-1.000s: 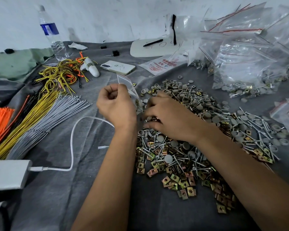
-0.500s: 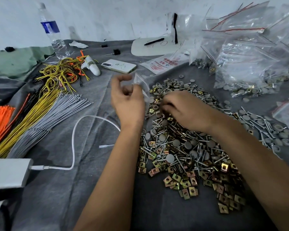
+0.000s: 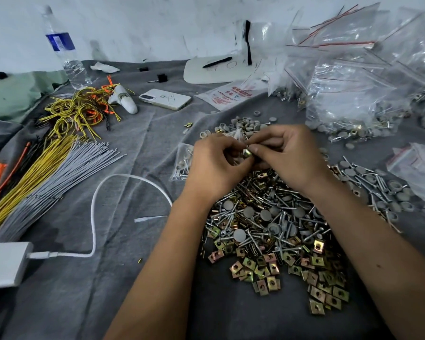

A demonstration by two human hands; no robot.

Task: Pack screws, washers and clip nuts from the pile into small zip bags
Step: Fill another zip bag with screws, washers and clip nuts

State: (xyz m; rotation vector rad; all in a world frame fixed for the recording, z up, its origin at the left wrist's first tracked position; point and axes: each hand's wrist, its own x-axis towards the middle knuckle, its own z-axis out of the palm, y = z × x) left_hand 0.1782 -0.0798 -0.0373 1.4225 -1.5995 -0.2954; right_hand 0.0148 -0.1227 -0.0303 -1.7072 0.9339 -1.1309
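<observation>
A pile [image 3: 275, 224] of screws, grey washers and gold clip nuts lies on the grey cloth. Above its far end my hands meet. My left hand [image 3: 216, 165] pinches a small clear zip bag [image 3: 238, 134], of which only a corner shows above the fingers. My right hand [image 3: 288, 155] pinches a gold clip nut [image 3: 247, 152] at the left fingertips. A filled zip bag [image 3: 182, 163] with screws and washers lies flat on the cloth, partly under my left hand.
Filled and empty zip bags [image 3: 353, 94] are heaped at the back right. At the left lie bundled cable ties [image 3: 47, 173], a phone [image 3: 166, 98], a water bottle [image 3: 64, 52], a white cable [image 3: 93, 212] and its box [image 3: 5, 263].
My right hand has lifted off the pile with a clip nut and met my left hand, which shifted right with the bag. A filled bag now shows beside my left hand.
</observation>
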